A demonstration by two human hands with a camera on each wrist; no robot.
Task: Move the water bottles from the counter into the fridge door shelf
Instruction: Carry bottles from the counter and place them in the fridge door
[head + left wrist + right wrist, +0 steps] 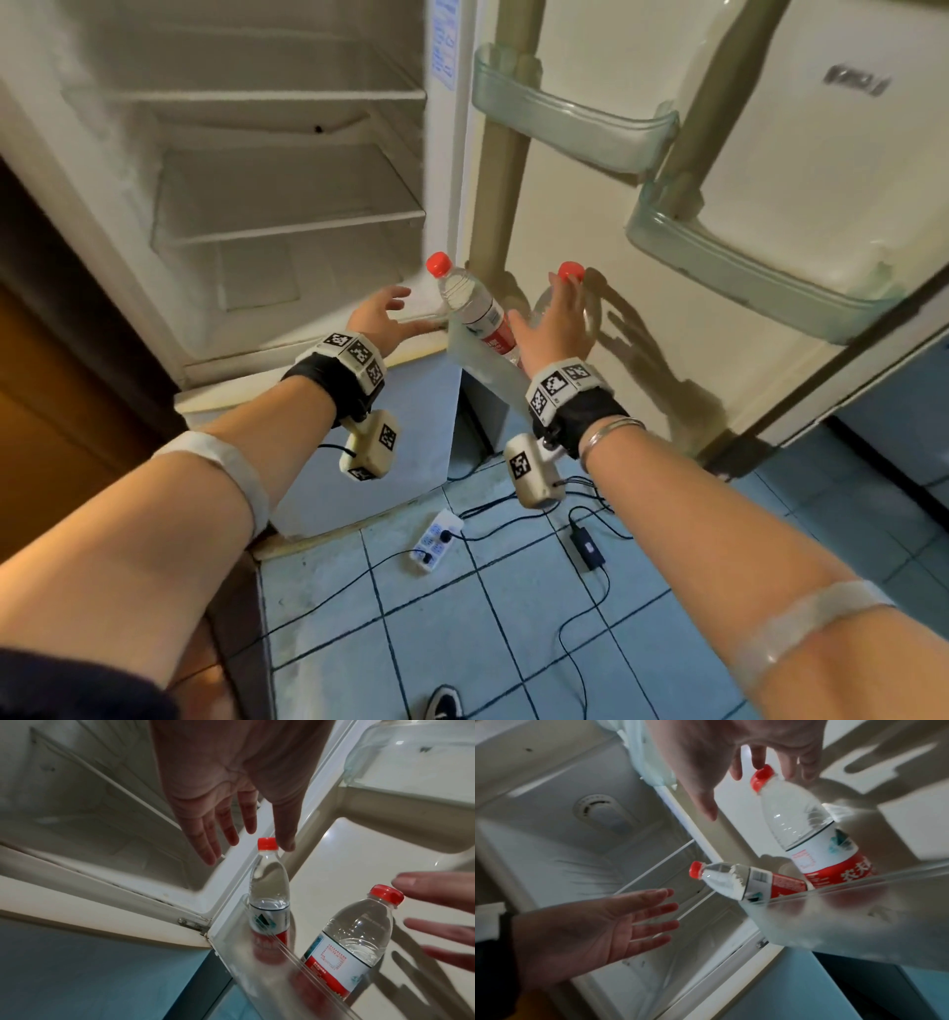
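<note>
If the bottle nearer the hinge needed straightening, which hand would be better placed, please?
Probably the left hand: open, its fingertips beside the hinge-side bottle cap. The right hand hovers by the other bottle.

Both arms are stretched out forward, each with a marker band and camera on the wrist. Left hand (381, 314) has fingers spread and relaxed, holding nothing. Right hand (554, 318) is the same, fingers splayed wide, bracelet behind the band.

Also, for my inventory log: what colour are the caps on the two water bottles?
Both caps are red: hinge-side bottle, other bottle. Left wrist view shows them best.
</note>
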